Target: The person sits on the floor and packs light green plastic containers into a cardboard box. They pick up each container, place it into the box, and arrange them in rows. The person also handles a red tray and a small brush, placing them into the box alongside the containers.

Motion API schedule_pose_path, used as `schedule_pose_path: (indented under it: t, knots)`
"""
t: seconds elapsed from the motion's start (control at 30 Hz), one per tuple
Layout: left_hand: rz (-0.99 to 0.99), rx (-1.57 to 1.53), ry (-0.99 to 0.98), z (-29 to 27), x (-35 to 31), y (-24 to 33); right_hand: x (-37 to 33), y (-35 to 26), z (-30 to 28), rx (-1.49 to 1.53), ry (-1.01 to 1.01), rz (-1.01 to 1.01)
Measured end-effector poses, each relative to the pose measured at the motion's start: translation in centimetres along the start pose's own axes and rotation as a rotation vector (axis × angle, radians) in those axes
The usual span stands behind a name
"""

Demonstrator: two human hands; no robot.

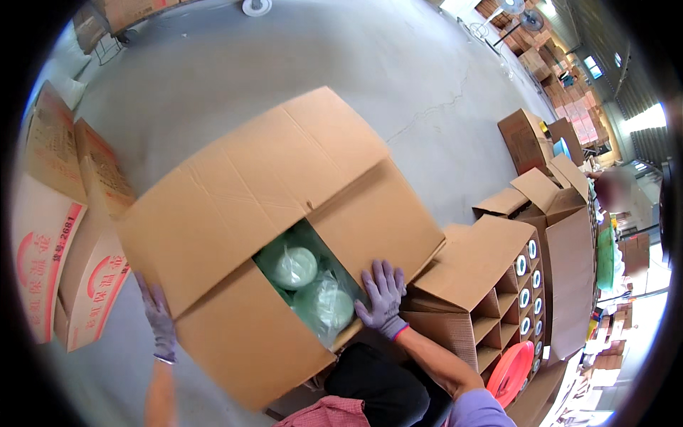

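Cardboard carton (284, 235) is half closed; my right hand (383, 297) presses flat, fingers spread, at 4 o'clock, my left hand (158, 317) open at 8. Next I think: fold the last flaps.

A grey concrete floor (398, 71) carried everything — a large open carton (235, 192) at centre, flattened printed cartons (64, 235) at nine o'clock, a divided carton (498, 285) at four o'clock, a red basin (512, 370) beside it.
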State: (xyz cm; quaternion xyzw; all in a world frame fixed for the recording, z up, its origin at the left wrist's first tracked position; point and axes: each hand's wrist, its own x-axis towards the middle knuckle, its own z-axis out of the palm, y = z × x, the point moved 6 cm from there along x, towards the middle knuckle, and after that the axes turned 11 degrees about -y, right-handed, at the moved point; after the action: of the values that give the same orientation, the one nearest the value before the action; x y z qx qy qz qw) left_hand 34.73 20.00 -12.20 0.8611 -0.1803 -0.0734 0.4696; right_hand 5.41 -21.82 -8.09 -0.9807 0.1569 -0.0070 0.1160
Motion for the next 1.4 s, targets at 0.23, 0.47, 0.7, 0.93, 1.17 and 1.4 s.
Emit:
schedule_pose_path:
  t: [0.23,0.47,0.7,0.93,1.17,1.4]
  knots:
    - [-0.047,-0.002,0.008,2.3,15.2,0.0,12.3,2.9,-1.0,0.021,0.181,-0.024]
    - [-0.057,-0.106,0.323,2.1,31.0,-2.7,28.7,7.5,-2.8,-0.113,0.212,0.061]
    - [-0.485,-1.53,-0.55,23.4,6.3,-4.7,20.7,11.3,-3.3,0.034,-0.258,0.07]
    - [-0.522,-1.14,-1.093,22.7,-6.4,9.5,4.1,13.7,-19.7,0.189,-0.176,0.164]
    - [-0.085,-1.936,-0.255,14.9,8.3,23.0,-10.4,9.2,-25.7,0.093,0.027,0.215]
    - [0.028,-0.537,0.011,17.8,22.1,12.2,-8.7,6.0,-20.7,-0.156,0.0,0.258]
